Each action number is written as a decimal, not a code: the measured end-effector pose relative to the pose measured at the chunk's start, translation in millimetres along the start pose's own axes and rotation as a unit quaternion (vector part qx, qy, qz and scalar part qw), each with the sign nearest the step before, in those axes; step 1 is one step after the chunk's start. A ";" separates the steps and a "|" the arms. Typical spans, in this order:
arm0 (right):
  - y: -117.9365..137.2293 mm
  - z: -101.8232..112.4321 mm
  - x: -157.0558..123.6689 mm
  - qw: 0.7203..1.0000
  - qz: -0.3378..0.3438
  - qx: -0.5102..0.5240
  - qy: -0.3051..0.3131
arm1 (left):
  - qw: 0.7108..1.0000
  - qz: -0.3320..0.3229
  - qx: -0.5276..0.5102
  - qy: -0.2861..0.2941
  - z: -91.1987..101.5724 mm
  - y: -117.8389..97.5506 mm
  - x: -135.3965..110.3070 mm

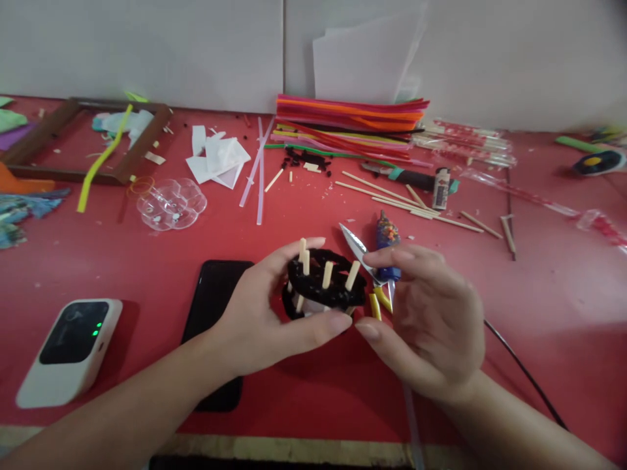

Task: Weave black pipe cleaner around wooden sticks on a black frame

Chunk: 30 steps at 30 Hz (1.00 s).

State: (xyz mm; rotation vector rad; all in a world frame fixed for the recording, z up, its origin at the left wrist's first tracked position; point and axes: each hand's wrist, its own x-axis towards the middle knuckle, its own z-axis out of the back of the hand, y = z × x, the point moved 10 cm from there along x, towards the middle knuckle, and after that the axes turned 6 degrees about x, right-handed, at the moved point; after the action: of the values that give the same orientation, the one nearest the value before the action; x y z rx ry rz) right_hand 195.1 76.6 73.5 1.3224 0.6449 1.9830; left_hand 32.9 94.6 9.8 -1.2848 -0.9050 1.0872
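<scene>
Black ring piece (pixel 318 286) is being held over the bench, inward from the middle of the near edge, its two fuzzy rings being joined one above the other by pale pegs that are being left jutting above the upper ring. Everything around it is being carried by the red bench (pixel 294 219), beyond whose far edge pale sheets (pixel 362 62) are being propped against the wall. The piece is being gripped by the left hand (pixel 259 310), thumb being pressed along the front and fingers being curled behind. The right hand (pixel 431 320) is being held just beside it with fingers open and bent, nothing being grasped; whether its thumb is touching cannot be told. Toward the far left corner, a brown frame (pixel 59 173) is being crossed by a yellow strip (pixel 100 160). Along the far edge, coloured pipe cleaners (pixel 350 117) are being stacked. Nearer the near edge, a black phone (pixel 215 294) is being partly covered by the left hand, and toward the near left corner a white device (pixel 73 346) is being lit by two green lights. Scissors (pixel 355 241) are being partly hidden by the right hand. Farther back, thin wooden sticks (pixel 360 190) are being seen scattered.
</scene>
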 end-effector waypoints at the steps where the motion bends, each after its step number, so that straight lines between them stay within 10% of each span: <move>1: -4.4 -1.3 -1.9 1.000 -0.016 0.024 0.003 | 1.000 0.017 -0.014 0.009 -1.7 2.3 -0.6; 9: -16.5 -14.0 -10.9 0.975 -0.101 0.195 0.027 | 0.997 -0.058 0.047 0.033 -3.9 -7.9 -4.0; 16: -4.8 -9.6 -0.3 0.989 -0.067 0.132 0.019 | 0.940 -0.151 0.304 -0.036 -0.7 -26.2 -5.8; 30: 7.0 -12.0 0.8 0.992 -0.061 0.109 -0.006 | 0.921 -0.196 0.337 -0.006 -11.7 -35.7 -8.4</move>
State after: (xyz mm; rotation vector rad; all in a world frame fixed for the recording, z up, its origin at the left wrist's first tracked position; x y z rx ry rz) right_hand 182.0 72.1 74.5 1.3859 0.9365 1.8446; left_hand 45.8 84.6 44.6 -0.4974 -0.6640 0.9605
